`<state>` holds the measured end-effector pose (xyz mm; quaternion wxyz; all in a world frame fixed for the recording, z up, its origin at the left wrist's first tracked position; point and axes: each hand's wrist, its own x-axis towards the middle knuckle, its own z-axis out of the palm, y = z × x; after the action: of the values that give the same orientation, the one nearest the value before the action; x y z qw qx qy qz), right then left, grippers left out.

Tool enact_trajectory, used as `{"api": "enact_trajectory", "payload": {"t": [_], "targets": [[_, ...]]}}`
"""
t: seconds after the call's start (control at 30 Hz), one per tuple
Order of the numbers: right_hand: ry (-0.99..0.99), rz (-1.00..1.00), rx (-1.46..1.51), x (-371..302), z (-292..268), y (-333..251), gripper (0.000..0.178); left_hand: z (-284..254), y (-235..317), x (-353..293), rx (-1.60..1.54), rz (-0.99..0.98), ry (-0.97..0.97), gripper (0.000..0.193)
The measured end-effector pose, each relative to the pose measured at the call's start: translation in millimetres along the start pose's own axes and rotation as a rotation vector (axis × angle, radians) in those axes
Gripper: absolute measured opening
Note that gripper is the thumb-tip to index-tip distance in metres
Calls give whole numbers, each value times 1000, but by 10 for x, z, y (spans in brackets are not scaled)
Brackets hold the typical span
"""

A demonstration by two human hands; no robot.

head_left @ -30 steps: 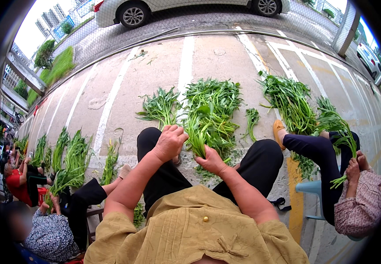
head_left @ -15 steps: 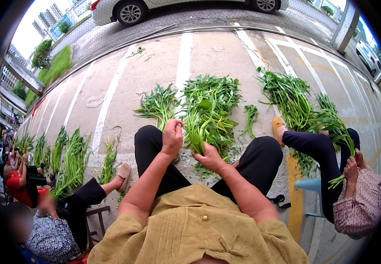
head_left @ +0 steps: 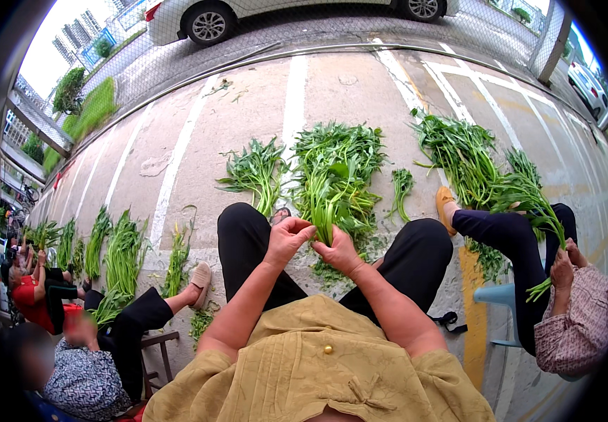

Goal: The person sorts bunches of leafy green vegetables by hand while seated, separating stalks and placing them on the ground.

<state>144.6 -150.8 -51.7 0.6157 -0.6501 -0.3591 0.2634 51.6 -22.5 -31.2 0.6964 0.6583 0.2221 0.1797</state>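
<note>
My right hand is closed around the stem ends of a bunch of long-stemmed water spinach, whose leafy tops point away from me. Just to its left, my left hand is closed, thumb and fingertips pinched together near the cut stems; whatever is in that pinch is too small to make out. Beyond the hands, a big pile of the same greens lies on the ground, partly under the held bunch. A smaller heap of greens rests left of it, and a little sprig lies to the right.
On the right, a seated co-worker holds greens beside another heap and a blue stool. Several rows of greens lie at left near other seated people. A wire fence and a white car stand at the far side.
My left hand has come down and right, from beside the bunch to close by my right hand. The held bunch now points more straight ahead. The left neighbour's greens have shifted.
</note>
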Motion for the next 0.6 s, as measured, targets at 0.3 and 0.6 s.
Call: {"api": "enact_trajectory", "payload": {"t": [0.3, 0.6], "targets": [[-151, -127, -35, -36, 157, 100, 38, 47, -51, 49, -234, -257, -285, 31], [-469, 239, 34, -1, -91, -358, 26, -4, -73, 34, -436, -305, -246, 21]]}}
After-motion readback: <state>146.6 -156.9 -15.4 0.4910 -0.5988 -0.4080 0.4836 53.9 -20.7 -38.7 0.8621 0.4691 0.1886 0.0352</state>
